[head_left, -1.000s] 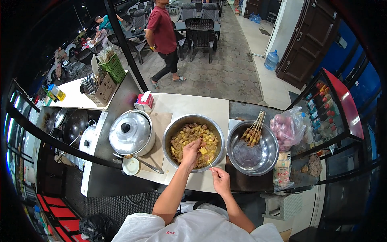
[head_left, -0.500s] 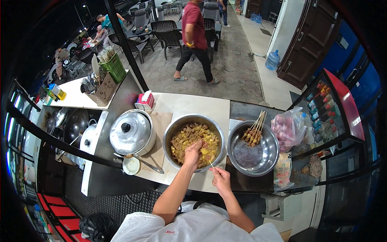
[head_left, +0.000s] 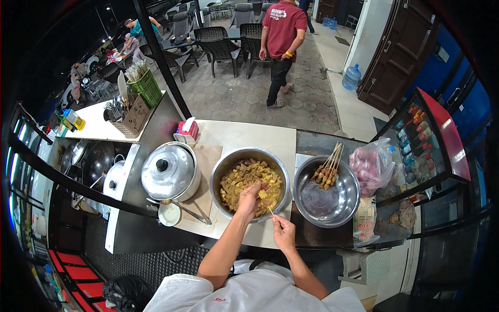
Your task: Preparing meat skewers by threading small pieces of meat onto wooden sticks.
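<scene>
A large steel bowl (head_left: 214,195) holds small chunks of yellow-coated meat (head_left: 240,182). Over its contents is my left hand (head_left: 248,200), fingers curled together; what they grip is hard to make out against the meat. My right hand (head_left: 284,233), at the bowl's near rim, pinches a thin wooden skewer (head_left: 271,211). The skewer's upper end points toward the fingers of my left hand. To the right, a second steel bowl (head_left: 332,205) contains several skewers of meat (head_left: 325,177), their bare sticks leaning over the far rim.
Left of the bowl stands a lidded pot (head_left: 167,169), with a ladle (head_left: 193,216) and small white dish (head_left: 169,213) before it. A tissue box (head_left: 187,131) sits behind. On the right are a pink-filled plastic bag (head_left: 370,165) and glass case (head_left: 418,138). A person in maroon (head_left: 284,31) is beyond the counter.
The person in maroon has walked to the right and now faces away. My right hand has shifted very slightly left and up with the skewer; my left hand stays over the meat.
</scene>
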Tool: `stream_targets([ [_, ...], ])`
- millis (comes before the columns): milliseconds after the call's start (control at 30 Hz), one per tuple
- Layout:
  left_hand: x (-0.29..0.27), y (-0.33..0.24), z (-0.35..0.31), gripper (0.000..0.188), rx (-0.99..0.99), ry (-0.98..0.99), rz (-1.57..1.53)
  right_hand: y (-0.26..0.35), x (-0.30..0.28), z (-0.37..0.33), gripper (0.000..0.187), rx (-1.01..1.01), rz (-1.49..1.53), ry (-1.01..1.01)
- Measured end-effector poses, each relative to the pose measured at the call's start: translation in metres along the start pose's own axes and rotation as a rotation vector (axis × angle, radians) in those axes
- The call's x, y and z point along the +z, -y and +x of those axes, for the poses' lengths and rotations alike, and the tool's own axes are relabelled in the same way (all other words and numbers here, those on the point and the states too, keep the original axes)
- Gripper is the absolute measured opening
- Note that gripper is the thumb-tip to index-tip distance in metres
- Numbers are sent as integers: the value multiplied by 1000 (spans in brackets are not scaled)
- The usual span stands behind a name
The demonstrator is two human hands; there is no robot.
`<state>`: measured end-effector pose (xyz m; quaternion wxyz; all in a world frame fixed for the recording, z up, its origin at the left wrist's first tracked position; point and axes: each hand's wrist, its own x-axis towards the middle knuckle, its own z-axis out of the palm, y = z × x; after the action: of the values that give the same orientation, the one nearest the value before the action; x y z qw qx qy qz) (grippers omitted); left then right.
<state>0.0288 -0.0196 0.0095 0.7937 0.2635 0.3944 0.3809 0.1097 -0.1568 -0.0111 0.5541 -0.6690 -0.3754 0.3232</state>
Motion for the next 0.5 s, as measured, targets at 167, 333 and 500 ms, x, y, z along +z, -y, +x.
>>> stream_targets([
  [167, -17, -5, 3, 32, -71, -45, -116, 11, -3, 2, 18, -60, -73, -36],
  [333, -13, -11, -4, 30, -15, -60, -75, 25, -1, 2, 18, -46, -116, -60],
  [500, -9, -16, -3, 27, 121, -57, 176, 26, 3, 0, 19, -56, -125, -68],
])
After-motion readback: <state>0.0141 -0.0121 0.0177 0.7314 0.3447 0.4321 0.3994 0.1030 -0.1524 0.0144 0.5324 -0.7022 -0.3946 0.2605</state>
